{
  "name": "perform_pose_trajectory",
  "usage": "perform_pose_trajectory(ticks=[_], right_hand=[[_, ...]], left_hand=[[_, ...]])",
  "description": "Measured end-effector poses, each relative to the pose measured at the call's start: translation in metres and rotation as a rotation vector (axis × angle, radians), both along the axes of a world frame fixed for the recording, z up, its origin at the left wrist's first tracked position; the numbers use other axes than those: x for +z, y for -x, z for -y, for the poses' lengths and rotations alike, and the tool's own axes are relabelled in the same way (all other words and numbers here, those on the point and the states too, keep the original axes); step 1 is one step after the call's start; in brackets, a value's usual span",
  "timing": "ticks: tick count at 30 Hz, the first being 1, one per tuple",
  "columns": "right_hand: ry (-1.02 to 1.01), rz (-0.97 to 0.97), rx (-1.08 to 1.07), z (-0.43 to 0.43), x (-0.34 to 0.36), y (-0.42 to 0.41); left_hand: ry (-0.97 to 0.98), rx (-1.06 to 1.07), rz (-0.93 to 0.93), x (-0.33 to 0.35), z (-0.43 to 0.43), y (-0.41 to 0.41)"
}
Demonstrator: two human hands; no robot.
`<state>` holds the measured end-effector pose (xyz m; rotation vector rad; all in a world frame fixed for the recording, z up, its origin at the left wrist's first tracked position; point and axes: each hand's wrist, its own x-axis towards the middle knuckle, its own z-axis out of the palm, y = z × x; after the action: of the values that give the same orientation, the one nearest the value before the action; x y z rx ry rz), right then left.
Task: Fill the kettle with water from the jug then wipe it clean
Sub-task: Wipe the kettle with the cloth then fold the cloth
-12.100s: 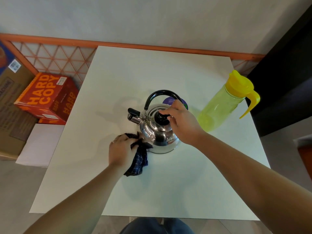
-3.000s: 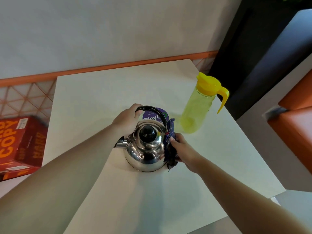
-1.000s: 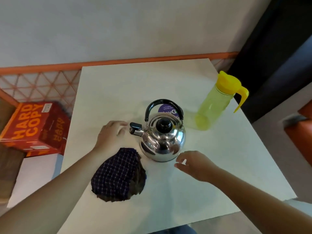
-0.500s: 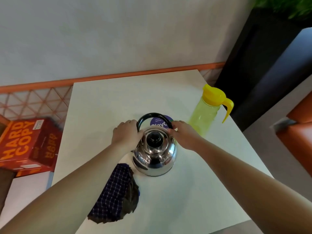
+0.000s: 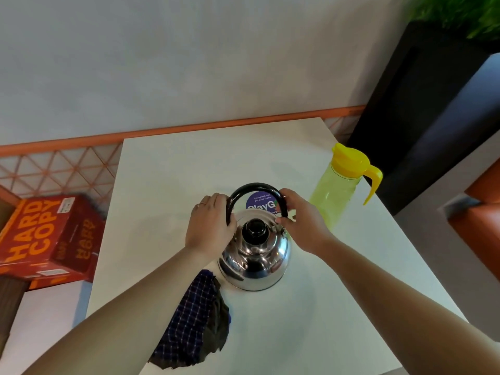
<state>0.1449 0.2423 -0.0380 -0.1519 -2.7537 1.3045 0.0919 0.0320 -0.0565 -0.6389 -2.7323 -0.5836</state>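
Observation:
A shiny steel kettle (image 5: 254,262) with a black lid knob and an arched black handle stands in the middle of the white table (image 5: 324,320). My left hand (image 5: 209,228) grips the left leg of that handle. My right hand (image 5: 301,220) grips the right leg, thumb in front of it. A dark checked cloth (image 5: 193,323) lies crumpled on the table near the kettle's left front, partly under my left forearm. The green jug (image 5: 338,189) with a yellow lid and handle stands upright to the kettle's right rear. The kettle's spout is hidden behind my left hand.
A purple round sticker (image 5: 261,204) lies on the table behind the kettle. A red "HARD COPY" box (image 5: 46,239) sits on the floor to the left. An orange rail (image 5: 162,132) runs along the table's far edge. A dark cabinet (image 5: 422,117) stands at the right.
Twelve seconds ago my left hand wiped the kettle with the cloth; three seconds ago the right hand wiped. The cloth now lies on the table, and both hands have closed on the handle.

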Motion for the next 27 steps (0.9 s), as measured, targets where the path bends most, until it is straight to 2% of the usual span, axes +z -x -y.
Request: perform_pose_trajectory(ticks=[7,14,21,27], right_hand=[[-0.185,-0.108,-0.026,0.008,-0.002,-0.013],[-0.249,-0.217,-0.029,0.012,-0.009,-0.025],[-0.160,-0.180,0.057,0.004,-0.005,-0.024],[-0.142,-0.190,0.094,0.004,0.005,-0.005]], left_hand=[[0.018,-0.065,-0.072,-0.001,0.003,-0.004],[0.014,-0.130,-0.084,0.001,0.006,-0.010],[-0.041,-0.228,0.019,0.004,0.014,-0.010],[-0.044,-0.221,0.021,0.008,0.015,0.000]])
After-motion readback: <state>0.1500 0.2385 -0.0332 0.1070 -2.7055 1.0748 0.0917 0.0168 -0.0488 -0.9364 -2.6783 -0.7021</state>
